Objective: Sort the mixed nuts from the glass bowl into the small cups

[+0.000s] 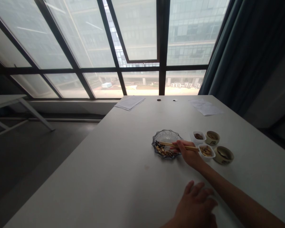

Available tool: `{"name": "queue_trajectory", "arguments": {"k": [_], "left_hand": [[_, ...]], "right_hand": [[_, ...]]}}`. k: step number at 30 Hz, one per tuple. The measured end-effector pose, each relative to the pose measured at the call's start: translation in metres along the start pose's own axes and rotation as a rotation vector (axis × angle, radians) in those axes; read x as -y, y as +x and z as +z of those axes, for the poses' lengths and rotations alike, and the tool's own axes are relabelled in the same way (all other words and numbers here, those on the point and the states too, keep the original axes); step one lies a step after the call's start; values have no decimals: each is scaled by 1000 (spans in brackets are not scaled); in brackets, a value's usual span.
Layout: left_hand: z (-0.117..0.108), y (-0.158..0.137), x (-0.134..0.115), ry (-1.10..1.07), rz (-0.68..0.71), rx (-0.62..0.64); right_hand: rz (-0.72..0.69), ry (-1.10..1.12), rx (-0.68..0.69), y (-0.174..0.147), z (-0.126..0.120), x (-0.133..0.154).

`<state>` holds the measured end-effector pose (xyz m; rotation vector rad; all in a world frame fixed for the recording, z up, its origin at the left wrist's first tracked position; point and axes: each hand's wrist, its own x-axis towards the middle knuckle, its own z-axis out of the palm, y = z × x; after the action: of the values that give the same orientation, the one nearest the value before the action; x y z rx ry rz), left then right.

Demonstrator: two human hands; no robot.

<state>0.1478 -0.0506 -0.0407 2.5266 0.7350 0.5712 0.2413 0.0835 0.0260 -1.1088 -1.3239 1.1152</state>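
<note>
My right hand [188,153] is closed around a pair of chopsticks [167,144]. Their tips reach over the left part of a scalloped glass bowl [168,134], by a dark piece of food. Brown and dark bits of food [165,152] lie along the near left side of the bowl. Too small to tell is whether the tips pinch anything. Nearer the camera, my left hand [196,205] hovers or rests over the table with fingers apart and nothing in it.
Right of the glass bowl stand two white plastic tubs, one with dark pieces [199,136], one with pale brown pieces [206,151]. Beside them are two beige bowls [224,155]. Papers [130,103] lie on the white table's [104,177] far end, before windows and a curtain [235,47].
</note>
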Motion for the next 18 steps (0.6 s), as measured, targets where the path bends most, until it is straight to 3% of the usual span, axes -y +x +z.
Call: {"name": "queue_trajectory", "arguments": {"k": [10,18], "left_hand": [[-5,1,-3,-48,-26,28],[-8,2,-3,-65,-39,31]], "right_hand": [[5,57,-87,-5,-2,13],[-37,89,-229,-32,-44,34]]}}
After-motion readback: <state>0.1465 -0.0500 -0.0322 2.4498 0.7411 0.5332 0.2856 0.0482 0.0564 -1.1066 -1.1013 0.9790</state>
